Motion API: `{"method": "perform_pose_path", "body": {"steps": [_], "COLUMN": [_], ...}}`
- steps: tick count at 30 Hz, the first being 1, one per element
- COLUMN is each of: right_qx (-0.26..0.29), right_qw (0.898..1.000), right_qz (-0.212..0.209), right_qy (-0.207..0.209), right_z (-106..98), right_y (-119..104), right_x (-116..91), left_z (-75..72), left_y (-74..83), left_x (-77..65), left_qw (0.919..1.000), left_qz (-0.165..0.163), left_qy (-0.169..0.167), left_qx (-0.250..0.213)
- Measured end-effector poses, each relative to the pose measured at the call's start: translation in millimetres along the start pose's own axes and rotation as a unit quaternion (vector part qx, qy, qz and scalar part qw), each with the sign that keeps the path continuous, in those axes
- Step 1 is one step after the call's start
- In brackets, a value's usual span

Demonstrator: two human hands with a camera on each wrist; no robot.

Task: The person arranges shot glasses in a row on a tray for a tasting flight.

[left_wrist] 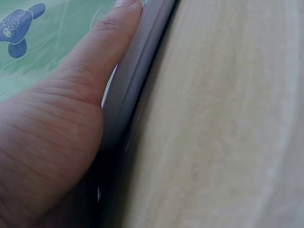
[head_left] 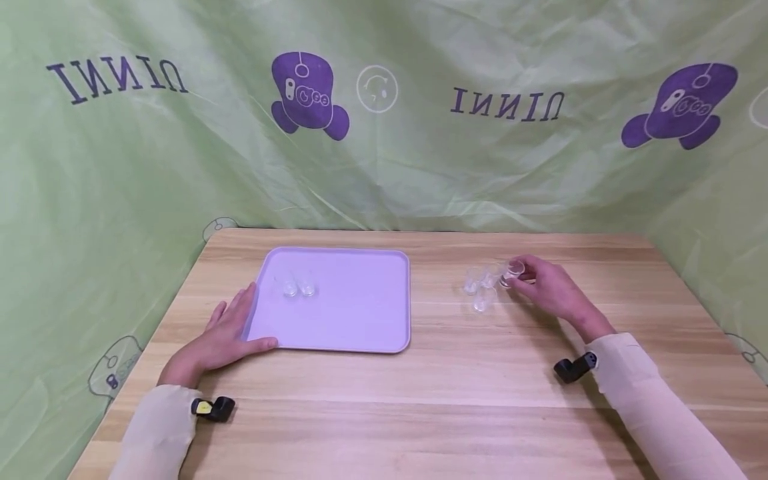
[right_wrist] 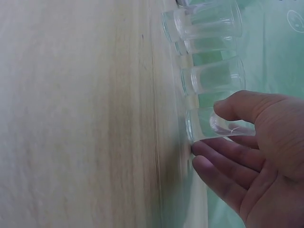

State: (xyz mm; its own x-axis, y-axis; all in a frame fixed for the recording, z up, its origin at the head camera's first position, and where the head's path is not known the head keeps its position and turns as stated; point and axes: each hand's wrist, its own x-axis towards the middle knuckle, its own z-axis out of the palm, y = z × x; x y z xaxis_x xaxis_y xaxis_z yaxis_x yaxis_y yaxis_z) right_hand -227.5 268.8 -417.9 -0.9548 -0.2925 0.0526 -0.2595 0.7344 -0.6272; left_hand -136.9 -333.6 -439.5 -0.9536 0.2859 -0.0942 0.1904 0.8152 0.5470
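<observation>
At the table's right side, my right hand point(head_left: 549, 287) pinches a small clear glass point(head_left: 512, 272) between thumb and fingers. In the right wrist view the thumb lies on one side of this held glass point(right_wrist: 199, 124), with fingers on the other. Just left of it stand three more clear glasses point(head_left: 481, 301), grouped close together. My left hand point(head_left: 225, 337) rests at the near left corner of a light purple tray point(head_left: 354, 320), fingers straight along its left edge and thumb by the front edge. Two clear glasses point(head_left: 299, 287) stand side by side on the tray's left half.
The wooden table point(head_left: 384, 407) carries both tray and glasses. A green curtain point(head_left: 384, 180) with purple prints hangs behind it and at both sides. Bare wood lies between the tray and the grouped glasses.
</observation>
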Motion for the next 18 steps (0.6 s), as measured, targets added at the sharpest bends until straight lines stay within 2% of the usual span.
{"method": "perform_pose_path", "body": {"steps": [18], "right_qx": [0.008], "right_qw": [1.0], "right_qz": [0.005], "right_qy": [0.007], "right_z": [-5.4], "right_y": [-0.1], "right_x": [-3.6], "left_z": [1.8], "left_y": [-2.9], "left_x": [0.8], "left_qw": [1.0], "left_qz": [0.001], "left_qy": [0.006], "left_qx": [-0.001]}}
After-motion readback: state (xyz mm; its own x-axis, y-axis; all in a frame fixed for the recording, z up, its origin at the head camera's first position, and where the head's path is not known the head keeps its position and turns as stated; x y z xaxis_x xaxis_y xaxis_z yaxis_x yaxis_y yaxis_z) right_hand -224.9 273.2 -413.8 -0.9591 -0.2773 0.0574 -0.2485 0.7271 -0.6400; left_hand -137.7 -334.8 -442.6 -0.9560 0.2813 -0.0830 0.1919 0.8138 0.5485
